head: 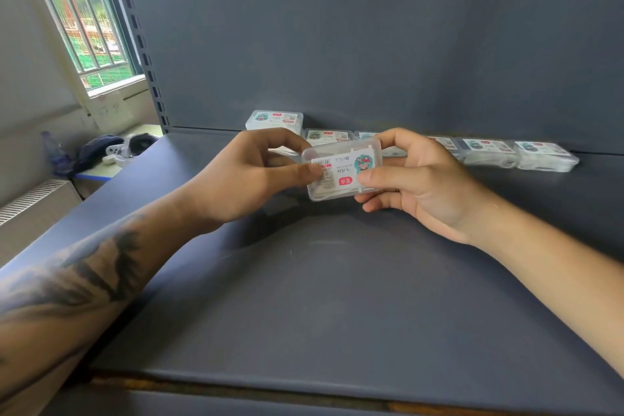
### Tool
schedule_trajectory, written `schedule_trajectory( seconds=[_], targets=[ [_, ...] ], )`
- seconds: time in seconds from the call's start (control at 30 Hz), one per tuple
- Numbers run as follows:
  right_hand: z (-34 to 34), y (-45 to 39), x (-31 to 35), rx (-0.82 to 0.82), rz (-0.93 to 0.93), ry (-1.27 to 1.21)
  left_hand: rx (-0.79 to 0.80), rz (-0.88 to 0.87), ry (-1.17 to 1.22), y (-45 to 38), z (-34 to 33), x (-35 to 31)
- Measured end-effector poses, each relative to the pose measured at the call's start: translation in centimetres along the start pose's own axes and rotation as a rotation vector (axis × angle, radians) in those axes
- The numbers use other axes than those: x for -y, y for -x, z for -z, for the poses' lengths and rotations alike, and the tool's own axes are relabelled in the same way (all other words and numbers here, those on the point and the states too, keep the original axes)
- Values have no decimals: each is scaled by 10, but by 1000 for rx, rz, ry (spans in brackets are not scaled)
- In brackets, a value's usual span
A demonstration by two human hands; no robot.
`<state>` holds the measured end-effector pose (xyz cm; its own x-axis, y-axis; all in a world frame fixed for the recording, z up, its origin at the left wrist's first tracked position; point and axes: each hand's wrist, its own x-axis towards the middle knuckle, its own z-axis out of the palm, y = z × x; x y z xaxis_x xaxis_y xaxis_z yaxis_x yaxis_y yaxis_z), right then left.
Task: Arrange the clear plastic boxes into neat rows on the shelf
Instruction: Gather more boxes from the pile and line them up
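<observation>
- A person's two bare hands held one clear plastic box (342,169) in the air above the middle of a dark grey shelf (337,297).
- The left hand (243,176) pinched the box's left end, thumb on the label and fingers curled behind.
- The right hand (418,179) pinched its right end, thumb on top and fingers beneath.
- The label faced up and read upside down.
- A row of boxes (486,149) lay flat along the shelf's back edge, against the back panel (371,27).
- At the row's left end, a stacked box (274,120) sat higher than the others.
- A barred window (81,17) stood beyond the shelf's left edge.
</observation>
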<state>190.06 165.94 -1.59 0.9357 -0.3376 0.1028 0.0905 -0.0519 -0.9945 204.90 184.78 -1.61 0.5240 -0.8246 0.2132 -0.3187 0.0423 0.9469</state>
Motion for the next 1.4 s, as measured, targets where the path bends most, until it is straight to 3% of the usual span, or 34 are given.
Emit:
schedule_trajectory(
  seconds=[0.23,0.4,0.67,0.83,0.93,1.07,1.23,1.3,1.4],
  targets=[
    [-7,1,3,-137,75,-93,70,63,-126,0,1,0],
    [-14,4,4,-46,85,-111,107,28,-191,3,-4,-3],
    [-10,4,-2,4,188,284,27,18,-61,0,-3,-4],
    [-6,4,1,-40,212,282,10,63,-55,1,-4,-5],
    [-6,3,-4,-85,327,466,-8,98,-57,3,-4,-7],
    [-11,7,-12,-80,485,940,-11,129,-63,5,-4,-6],
    [-16,-1,-16,-233,666,1177,5,96,-23,5,-5,-5],
    [-12,-2,-17,-274,741,1249,25,69,-80,4,-4,-1],
    [-7,1,-13,-248,697,1311,17,-13,-351,1,0,8]
  ],
)
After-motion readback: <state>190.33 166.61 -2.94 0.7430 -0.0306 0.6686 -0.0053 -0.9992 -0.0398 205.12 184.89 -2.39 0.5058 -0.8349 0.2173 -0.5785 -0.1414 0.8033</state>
